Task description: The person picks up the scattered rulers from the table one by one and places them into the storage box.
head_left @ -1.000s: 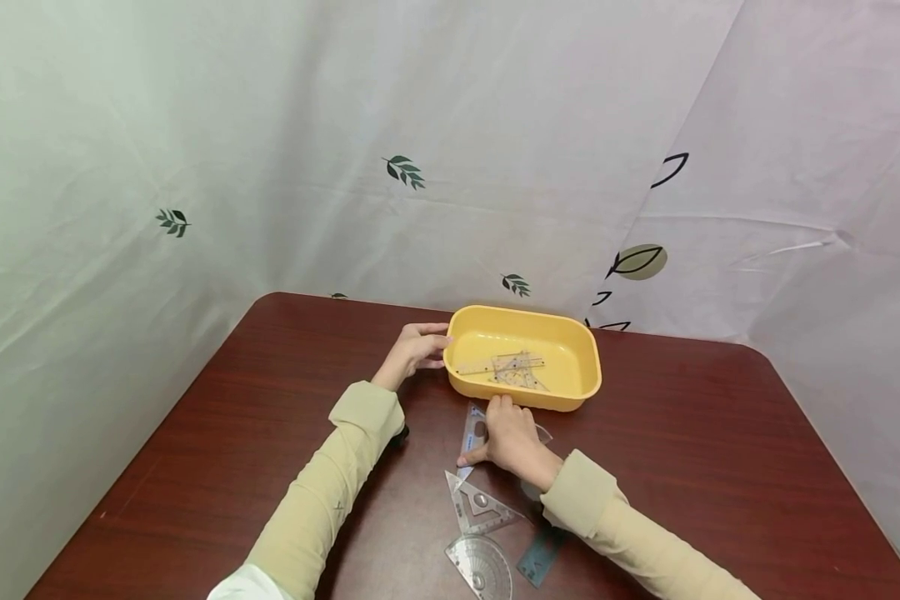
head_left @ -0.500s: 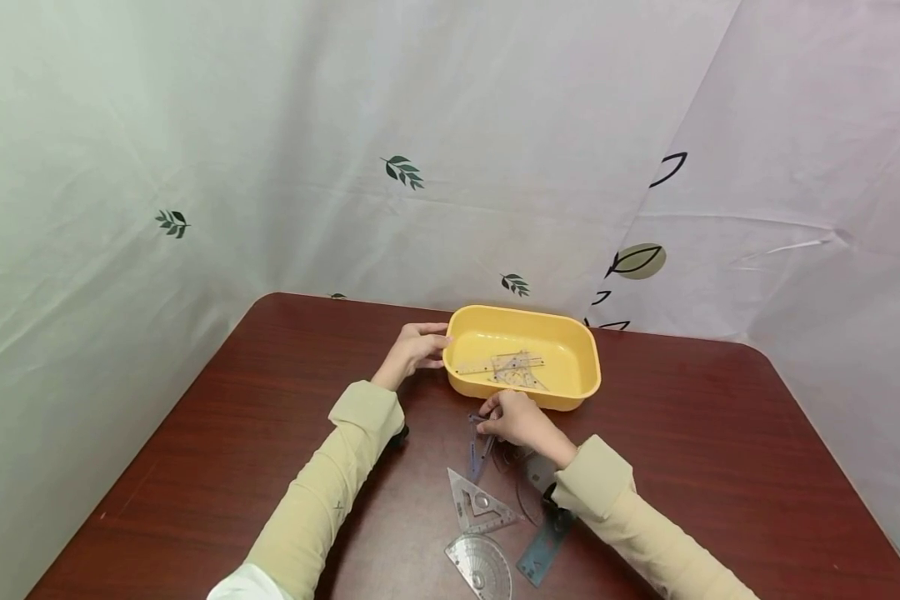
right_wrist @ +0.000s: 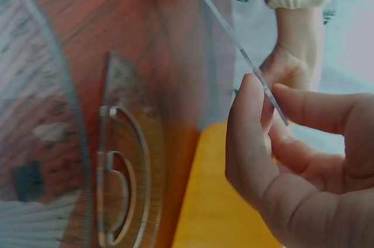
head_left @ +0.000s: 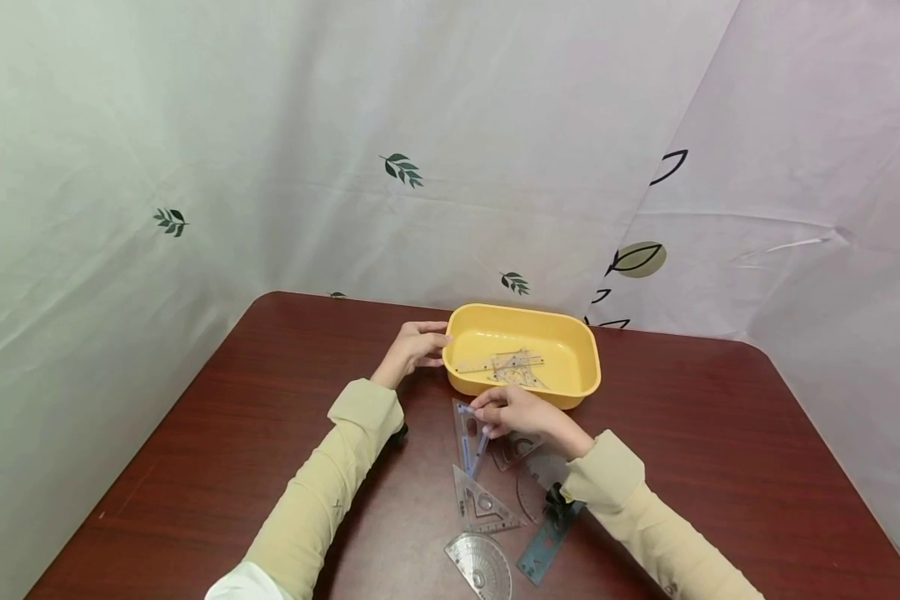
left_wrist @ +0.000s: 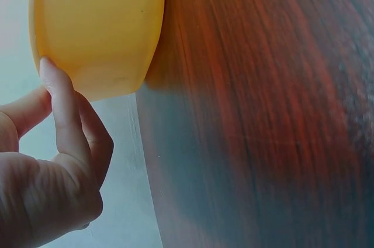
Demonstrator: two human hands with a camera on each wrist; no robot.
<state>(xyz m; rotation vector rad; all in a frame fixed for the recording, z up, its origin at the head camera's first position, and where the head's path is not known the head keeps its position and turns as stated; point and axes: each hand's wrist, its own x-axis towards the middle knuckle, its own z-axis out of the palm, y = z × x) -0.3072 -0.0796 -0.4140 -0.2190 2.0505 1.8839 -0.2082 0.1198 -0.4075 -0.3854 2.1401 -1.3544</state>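
My left hand (head_left: 411, 348) grips the left end of a yellow plastic tray (head_left: 579, 367), its fingertips at the rim in the left wrist view. Just in front of the tray, my right hand (head_left: 527, 414) pinches a clear set square (head_left: 466, 442) with blue marks by one edge, between thumb and fingers. In the right wrist view this set square (right_wrist: 225, 24) shows edge-on, raised off the table. A clear protractor (right_wrist: 125, 183) lies below that hand. Inside the tray are a clear ruler (head_left: 474, 367) and other clear pieces that overlap, hard to tell apart.
Nearer on the brown table (head_left: 270, 467) lie a second clear set square (head_left: 487, 504), a half-round protractor (head_left: 478, 567), and a bluish ruler (head_left: 542, 550) partly under the right wrist. A larger clear curved piece (head_left: 531, 492) lies beside them. A pale curtain (head_left: 450, 125) hangs behind the table.
My right hand has picked up the blue-marked set square from the table and now holds it tilted. The right forearm shifted slightly right. The left hand and tray have stayed put.
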